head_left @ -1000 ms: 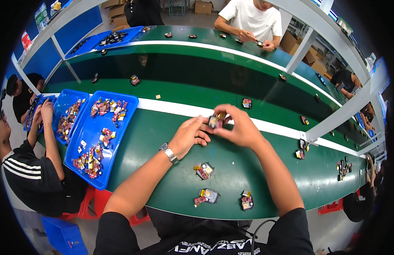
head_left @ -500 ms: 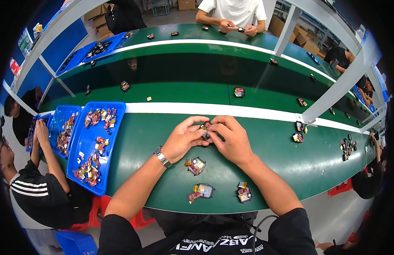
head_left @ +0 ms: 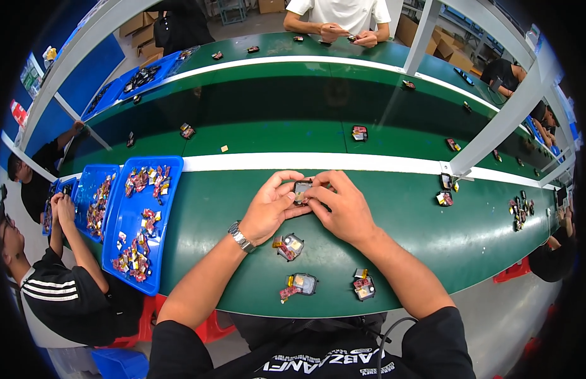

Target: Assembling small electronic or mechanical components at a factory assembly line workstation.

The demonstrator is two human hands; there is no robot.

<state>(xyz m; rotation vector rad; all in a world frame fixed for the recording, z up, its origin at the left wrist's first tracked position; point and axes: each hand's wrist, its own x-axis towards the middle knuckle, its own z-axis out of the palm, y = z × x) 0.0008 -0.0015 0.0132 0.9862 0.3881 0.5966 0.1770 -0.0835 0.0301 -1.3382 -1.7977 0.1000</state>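
Being grasped above the green bench [head_left: 400, 234] by the fingers of the left hand [head_left: 269, 206], with the right hand [head_left: 340, 207] touching it (pinch unclear), 1 small dark-rimmed housing [head_left: 303, 189] is being judged light, stiff and fragile, its outer rim [head_left: 303, 182] being preferred for holding.

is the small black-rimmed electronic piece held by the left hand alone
No, the left hand and the right hand both have fingers on the small black-rimmed electronic piece, from opposite sides.
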